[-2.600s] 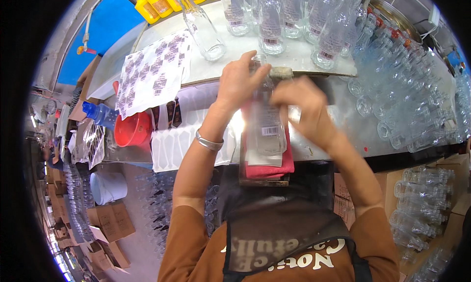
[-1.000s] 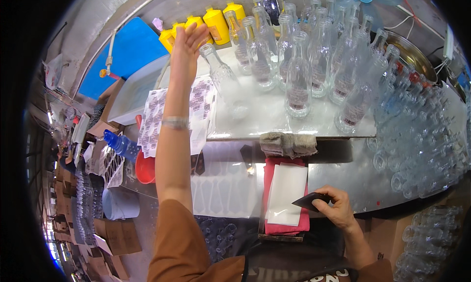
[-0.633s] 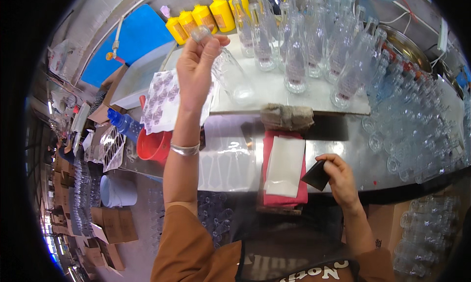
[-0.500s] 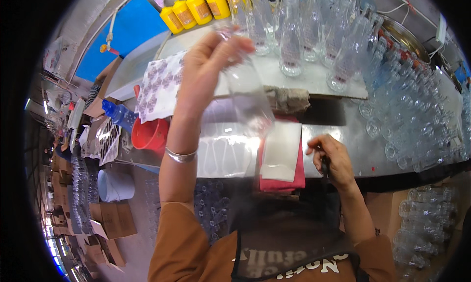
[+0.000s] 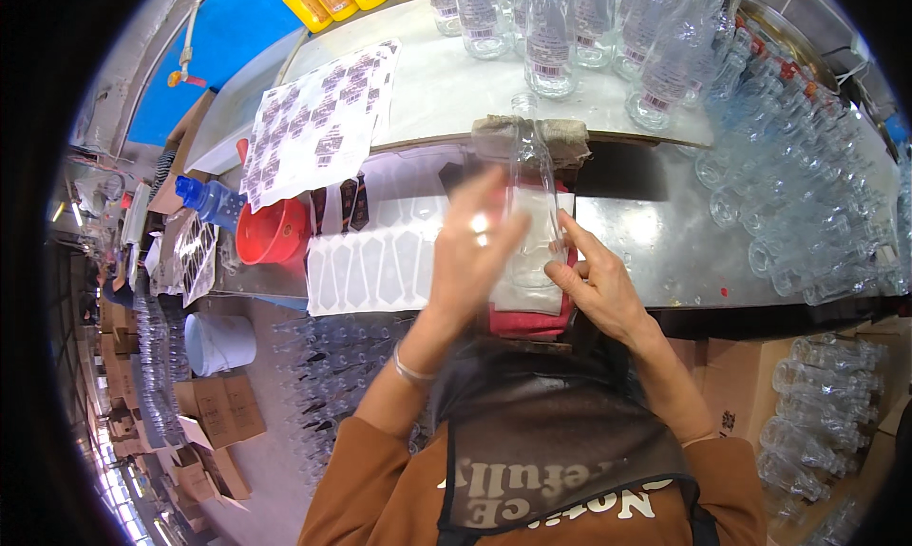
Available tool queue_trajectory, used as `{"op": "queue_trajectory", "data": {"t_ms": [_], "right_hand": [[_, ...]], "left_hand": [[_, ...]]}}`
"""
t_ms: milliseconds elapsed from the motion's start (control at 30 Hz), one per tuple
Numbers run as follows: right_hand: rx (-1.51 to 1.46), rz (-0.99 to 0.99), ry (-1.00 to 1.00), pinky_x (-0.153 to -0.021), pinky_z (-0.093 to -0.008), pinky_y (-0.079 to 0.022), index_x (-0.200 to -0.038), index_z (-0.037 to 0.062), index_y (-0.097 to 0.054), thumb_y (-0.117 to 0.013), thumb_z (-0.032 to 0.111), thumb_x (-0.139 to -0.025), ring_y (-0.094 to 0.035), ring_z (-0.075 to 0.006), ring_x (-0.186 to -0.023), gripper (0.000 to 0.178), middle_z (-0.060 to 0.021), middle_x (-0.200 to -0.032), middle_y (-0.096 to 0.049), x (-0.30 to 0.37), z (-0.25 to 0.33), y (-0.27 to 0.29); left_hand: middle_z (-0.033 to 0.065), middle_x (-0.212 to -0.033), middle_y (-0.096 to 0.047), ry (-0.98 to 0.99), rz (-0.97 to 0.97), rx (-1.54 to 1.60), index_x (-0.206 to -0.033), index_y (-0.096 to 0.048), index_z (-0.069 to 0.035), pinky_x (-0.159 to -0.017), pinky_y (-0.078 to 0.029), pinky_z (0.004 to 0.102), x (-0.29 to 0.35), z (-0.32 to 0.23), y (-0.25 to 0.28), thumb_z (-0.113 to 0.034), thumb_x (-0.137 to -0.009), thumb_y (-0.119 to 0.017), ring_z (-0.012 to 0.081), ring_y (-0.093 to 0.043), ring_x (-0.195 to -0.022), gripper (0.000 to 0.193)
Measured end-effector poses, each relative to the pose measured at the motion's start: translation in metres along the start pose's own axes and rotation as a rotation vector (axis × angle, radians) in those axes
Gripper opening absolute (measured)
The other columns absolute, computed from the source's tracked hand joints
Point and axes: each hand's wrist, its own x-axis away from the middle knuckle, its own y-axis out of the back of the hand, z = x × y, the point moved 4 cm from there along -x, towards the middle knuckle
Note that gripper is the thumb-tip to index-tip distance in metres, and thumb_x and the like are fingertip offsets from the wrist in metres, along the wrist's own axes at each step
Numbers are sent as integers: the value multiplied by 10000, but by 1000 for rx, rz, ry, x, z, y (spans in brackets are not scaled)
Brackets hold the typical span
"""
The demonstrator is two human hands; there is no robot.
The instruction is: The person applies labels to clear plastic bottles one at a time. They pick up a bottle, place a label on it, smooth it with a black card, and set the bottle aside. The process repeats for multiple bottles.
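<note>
Bottle (image 5: 532, 180) lies on its back mid-bench, neck pointing far, base near. Neck rests on the grey rag (image 5: 490, 139) at the board's edge, likely to cradle it and check rolling. Body lies over white paper (image 5: 518, 301) on a pink cloth (image 5: 528, 325), probably as padding against the hard bench.

Right hand (image 5: 602, 286) at the bottle's right flank, near the base: thumb and index finger parted, tips at the glass, seemingly steadying it. Other fingers curl under; cannot tell if they grip anything.

Left hand (image 5: 475, 247) beside the bottle's left flank, badly blurred; finger spread and contact cannot be told, perhaps just brushing the glass.

Clear label strip (image 5: 369, 270) lies near left, printed sheets (image 5: 318, 123) far left, both within easy reach. Labelled bottles (image 5: 549, 52) stand upright at the far side, apart from the working spot.
</note>
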Motion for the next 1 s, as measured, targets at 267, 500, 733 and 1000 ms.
{"op": "queue_trajectory", "data": {"t_ms": [267, 500, 733, 1000], "right_hand": [[174, 44, -21, -628, -248, -493, -1528, 13, -410, -695, 156, -948, -587, -73, -689, 662, -129, -1198, -629, -1, 12, 1], [-139, -48, -117, -587, -221, -469, -1447, -6, -499, -648, 135, -962, -552, -66, -660, 526, -89, -1254, -609, 12, -11, 20], [-162, -47, -181, -571, -213, -458, -1396, -32, -530, -604, 154, -1000, -527, -51, -630, 444, -87, -1193, -665, 13, -23, 33], [-139, -83, -210, -571, -203, -447, -1355, -37, -564, -609, 146, -997, -524, -43, -634, 404, -72, -1147, -682, 29, -48, 47]], "left_hand": [[141, -1387, -561, 154, 130, 229, -1478, -478, -14, -915, -571, 348, 26, 13, -12, -87, -913, -734, 236, -593, -1221, 624], [232, -1401, -553, 156, -49, -99, -1425, -503, 29, -994, -512, 451, 27, 52, 40, -270, -875, -793, 335, -587, -1240, 690], [249, -1367, -575, 121, -140, -1031, -1395, -502, 52, -1045, -407, 490, 28, 148, 134, -383, -915, -697, 388, -541, -1262, 676], [212, -1380, -570, 84, 153, -845, -1437, -476, 26, -1085, -382, 470, 113, 58, 87, -280, -846, -783, 384, -526, -1286, 733]]}}
